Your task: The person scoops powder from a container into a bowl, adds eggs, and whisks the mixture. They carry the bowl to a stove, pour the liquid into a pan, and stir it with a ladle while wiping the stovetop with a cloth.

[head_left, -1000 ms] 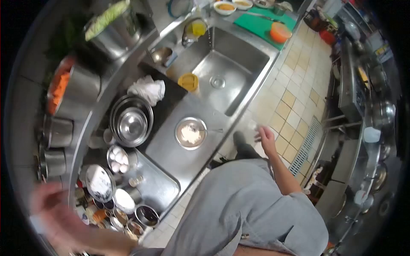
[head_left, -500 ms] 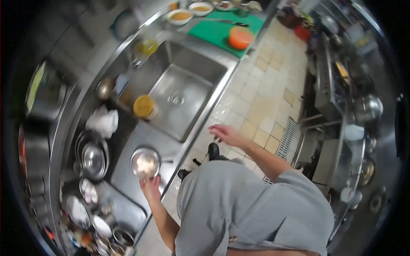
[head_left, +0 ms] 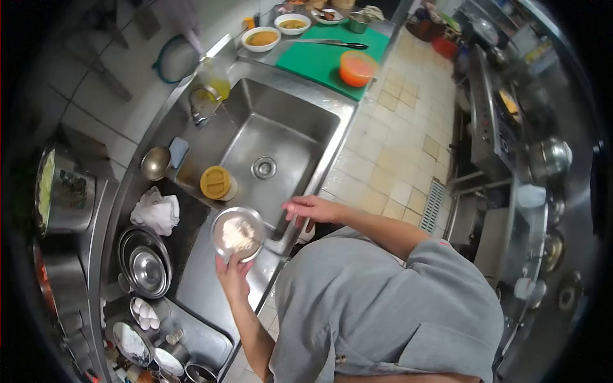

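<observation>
My left hand point(head_left: 234, 276) grips the near rim of a round metal bowl point(head_left: 221, 251) and holds it over the steel counter by the sink's near corner. White powder point(head_left: 239, 233) lies in the bowl. To the right of the bowl, my right hand point(head_left: 308, 209) reaches over the sink's front edge with fingers partly stretched out and nothing in them. A jar with a yellow lid point(head_left: 216, 183) stands at the sink's left side, just beyond the bowl.
The steel sink point(head_left: 281, 137) lies ahead. Beyond it are a green cutting board point(head_left: 313, 62), a knife point(head_left: 332, 43), an orange container point(head_left: 357, 68) and soup bowls point(head_left: 261, 39). Nested metal bowls point(head_left: 147, 269), a white cloth point(head_left: 156, 210) and eggs point(head_left: 145, 314) sit at left.
My left hand and the metal bowl have come up and to the right, nearer the sink. My right hand has moved left, from above the floor to the sink's edge.
</observation>
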Demonstrator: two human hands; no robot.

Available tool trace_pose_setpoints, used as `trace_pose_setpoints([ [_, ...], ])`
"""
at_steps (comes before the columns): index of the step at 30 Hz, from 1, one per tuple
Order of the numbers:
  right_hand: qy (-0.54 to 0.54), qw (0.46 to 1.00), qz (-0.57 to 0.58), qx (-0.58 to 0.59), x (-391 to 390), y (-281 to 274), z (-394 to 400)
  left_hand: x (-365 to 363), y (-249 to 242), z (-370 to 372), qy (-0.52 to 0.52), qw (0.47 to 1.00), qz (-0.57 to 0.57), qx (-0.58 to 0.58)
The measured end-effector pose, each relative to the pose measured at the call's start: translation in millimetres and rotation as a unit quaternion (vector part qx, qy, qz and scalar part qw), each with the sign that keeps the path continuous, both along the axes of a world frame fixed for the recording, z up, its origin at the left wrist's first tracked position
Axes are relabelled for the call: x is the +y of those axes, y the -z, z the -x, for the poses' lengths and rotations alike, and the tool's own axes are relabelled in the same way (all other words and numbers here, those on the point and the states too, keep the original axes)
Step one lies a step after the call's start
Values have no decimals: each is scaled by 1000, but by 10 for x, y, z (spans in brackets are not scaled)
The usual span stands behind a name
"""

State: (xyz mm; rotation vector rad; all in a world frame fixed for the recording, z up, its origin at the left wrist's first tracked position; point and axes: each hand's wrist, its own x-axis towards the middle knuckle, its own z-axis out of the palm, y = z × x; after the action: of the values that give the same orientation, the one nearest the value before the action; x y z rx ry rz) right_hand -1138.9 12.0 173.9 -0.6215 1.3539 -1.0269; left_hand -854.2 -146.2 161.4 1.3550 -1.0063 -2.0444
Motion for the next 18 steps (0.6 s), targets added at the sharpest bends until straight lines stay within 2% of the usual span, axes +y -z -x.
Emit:
trace_pose_setpoints([
  [3, 17, 999, 3, -51, -299, -41, 205, -101, -192, 549, 76, 997, -5, 35],
  [7, 37, 995, -13, -94, -615, 7, 646, -283, -339, 1370, 111, 993, 5, 27],
  [9, 45, 995, -16, -85, -759, -31, 945, -446, -353, 1749, 118, 992, 18, 33],
  [12, 117, 990, -35, -68, -949, 24, 1511, -711, -240, 2343, 175, 984, -2, 10],
  [15, 72, 996, -10, -56, -1076, 242, 2109, -1081, -60, 2847, 92, 995, -26, -4],
  [17, 85, 995, -15, -42, -1185, 140, 2373, -1413, 207, 3115, 64, 997, -18, -36],
  [18, 81, 996, -17, -43, -1236, 115, 2505, -1602, 357, 3227, 20, 999, -30, -9],
])
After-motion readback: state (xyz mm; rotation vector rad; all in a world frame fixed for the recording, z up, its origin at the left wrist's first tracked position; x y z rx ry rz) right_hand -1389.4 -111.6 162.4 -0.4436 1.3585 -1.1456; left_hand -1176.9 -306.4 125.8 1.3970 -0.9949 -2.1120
